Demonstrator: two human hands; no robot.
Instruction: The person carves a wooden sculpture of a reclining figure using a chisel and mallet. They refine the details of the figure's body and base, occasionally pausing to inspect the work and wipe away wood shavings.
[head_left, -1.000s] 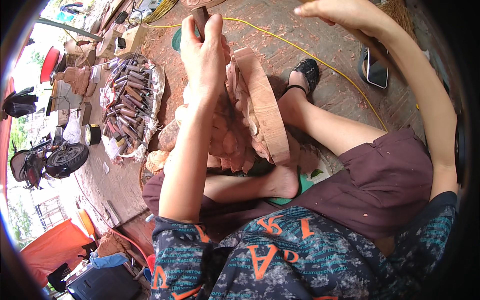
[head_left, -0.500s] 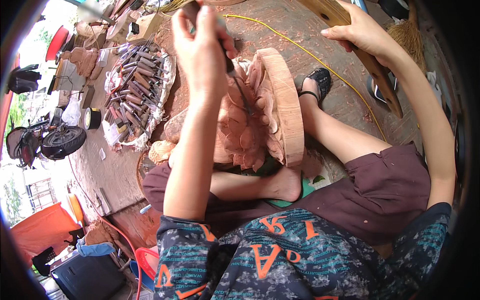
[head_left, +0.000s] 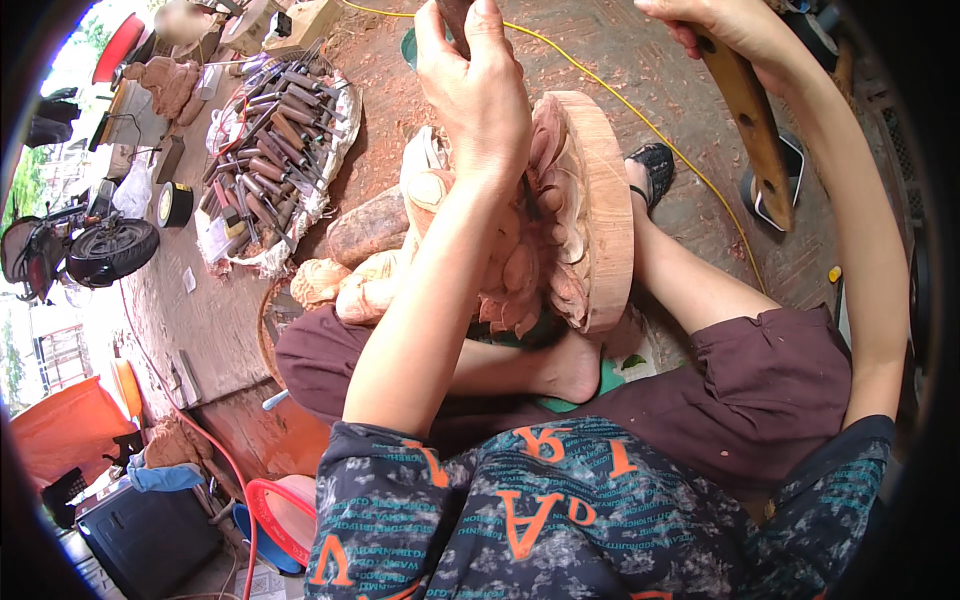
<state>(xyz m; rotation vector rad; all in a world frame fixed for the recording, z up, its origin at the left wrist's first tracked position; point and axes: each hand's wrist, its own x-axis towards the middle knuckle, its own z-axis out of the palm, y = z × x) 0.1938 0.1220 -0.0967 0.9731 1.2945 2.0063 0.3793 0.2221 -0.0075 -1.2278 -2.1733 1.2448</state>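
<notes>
A reddish-brown wood carving (head_left: 592,225) with a thick, pale round base lies on its side between my bent legs. Rounded, petal-like forms cover its worked face. Over its far end, my left hand (head_left: 478,105) is closed around the dark handle (head_left: 457,20) of a chisel. That hand and forearm hide the chisel's blade and part of the carving, so I cannot tell whether the edge touches wood. Up at the right, my right hand (head_left: 735,32) grips a flat wooden bar (head_left: 752,125) with holes in it, held raised and apart from the carving.
Many wooden-handled carving tools (head_left: 270,165) lie on a pale sack to the left. Near them are a round log (head_left: 368,226) and a roll of tape (head_left: 175,204). A yellow cord (head_left: 640,118) crosses the chip-strewn floor. A motorbike (head_left: 100,250) stands far left.
My left hand has shifted right over the carving, and the chisel blade seen before is now hidden. The wooden bar in my right hand hangs more upright. The view has shifted slightly.
</notes>
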